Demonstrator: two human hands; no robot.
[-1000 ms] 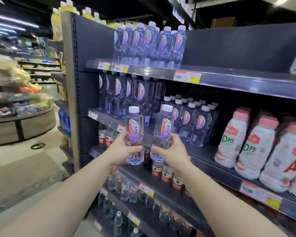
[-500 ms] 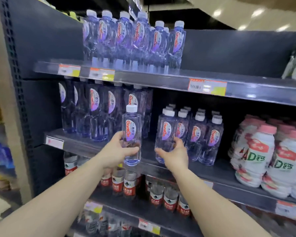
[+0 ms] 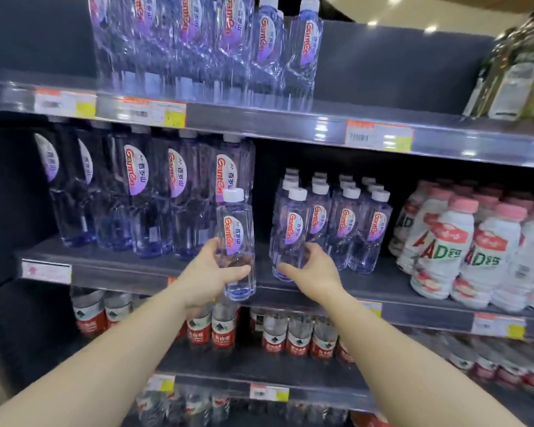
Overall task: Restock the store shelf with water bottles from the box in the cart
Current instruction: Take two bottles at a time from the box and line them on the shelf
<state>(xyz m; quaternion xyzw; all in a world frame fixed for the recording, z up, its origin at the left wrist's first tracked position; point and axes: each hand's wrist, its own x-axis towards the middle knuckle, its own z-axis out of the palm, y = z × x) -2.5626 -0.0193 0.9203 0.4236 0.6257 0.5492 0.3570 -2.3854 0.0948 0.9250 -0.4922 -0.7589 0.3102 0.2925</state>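
My left hand (image 3: 208, 274) grips a small clear water bottle (image 3: 236, 241) with a white cap and a purple label, held upright just in front of the middle shelf (image 3: 121, 274). My right hand (image 3: 313, 269) grips the base of a second small bottle (image 3: 289, 232) that stands on the shelf at the front left of a block of several like bottles (image 3: 346, 223). A gap of bare shelf lies between the two bottles. The cart and box are out of view.
Tall bottles of the same brand (image 3: 154, 192) fill the shelf's left part and the shelf above (image 3: 216, 41). White pink-capped drink bottles (image 3: 463, 248) stand to the right. Red-labelled bottles (image 3: 222, 331) sit on the shelf below.
The view has drawn closer to the shelf. My right hand has set its bottle down at the front of the small-bottle block; my left hand still holds its bottle in front of the shelf.
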